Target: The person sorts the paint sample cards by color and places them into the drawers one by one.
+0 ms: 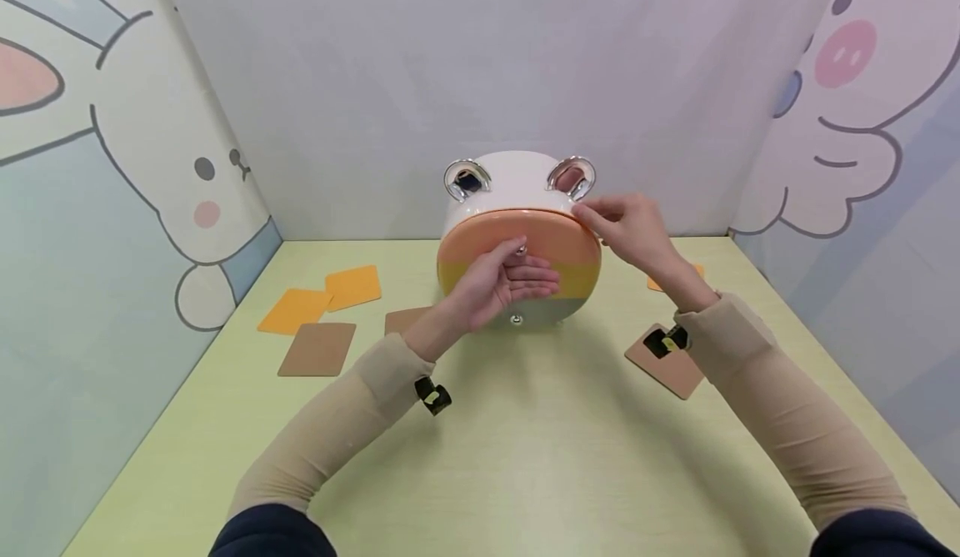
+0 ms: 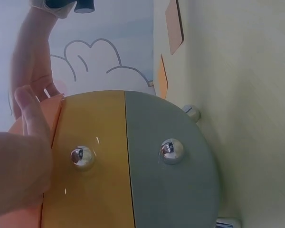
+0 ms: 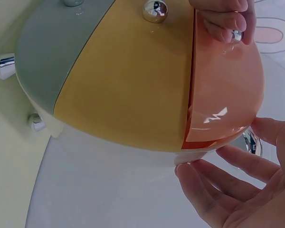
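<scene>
A rounded white drawer box with silver ring-shaped ears stands on the table. Its three drawer fronts are an orange top drawer, a yellow middle drawer and a grey bottom drawer. The orange drawer stands slightly forward of the yellow one, leaving a thin gap. My left hand pinches the orange drawer's silver knob between thumb and fingers. At the drawer's upper right edge, my right hand grips with the thumb at the front and its fingers along the side of the box.
Orange square cards and a brown card lie on the table to the left. Another brown card is partly behind my left wrist. On the right are a brown card and an orange card. Walls enclose the table.
</scene>
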A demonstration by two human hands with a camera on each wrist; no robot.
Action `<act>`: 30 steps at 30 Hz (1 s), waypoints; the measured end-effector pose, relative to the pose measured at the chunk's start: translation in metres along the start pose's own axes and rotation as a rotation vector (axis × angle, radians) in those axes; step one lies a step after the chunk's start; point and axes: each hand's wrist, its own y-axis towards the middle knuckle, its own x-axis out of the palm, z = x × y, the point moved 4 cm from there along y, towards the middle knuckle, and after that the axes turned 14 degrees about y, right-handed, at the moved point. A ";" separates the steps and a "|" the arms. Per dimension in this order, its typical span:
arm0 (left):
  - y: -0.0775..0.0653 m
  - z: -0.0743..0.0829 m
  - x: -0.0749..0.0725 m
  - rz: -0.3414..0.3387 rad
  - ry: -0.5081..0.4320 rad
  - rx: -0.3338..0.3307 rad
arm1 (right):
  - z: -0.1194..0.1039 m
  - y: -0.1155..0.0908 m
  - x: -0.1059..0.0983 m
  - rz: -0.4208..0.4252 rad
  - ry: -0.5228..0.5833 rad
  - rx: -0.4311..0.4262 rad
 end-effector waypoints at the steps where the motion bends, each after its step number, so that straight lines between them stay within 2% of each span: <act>1: 0.001 0.000 -0.001 0.001 0.002 0.000 | 0.000 0.000 0.000 0.001 0.002 0.002; 9: 0.004 -0.003 -0.007 -0.011 0.019 -0.018 | 0.001 -0.002 0.001 -0.009 0.004 0.019; 13: -0.001 -0.007 -0.009 -0.012 0.031 -0.026 | 0.002 -0.002 0.002 -0.011 0.000 0.023; 17: -0.008 -0.012 -0.013 -0.008 0.095 -0.024 | 0.002 -0.002 0.001 -0.015 -0.008 0.030; 23: -0.017 -0.028 -0.019 -0.020 0.229 -0.092 | 0.002 -0.003 -0.001 -0.025 -0.009 0.056; 30: -0.017 -0.046 -0.023 0.046 0.262 -0.155 | 0.001 -0.004 -0.001 -0.016 -0.013 0.058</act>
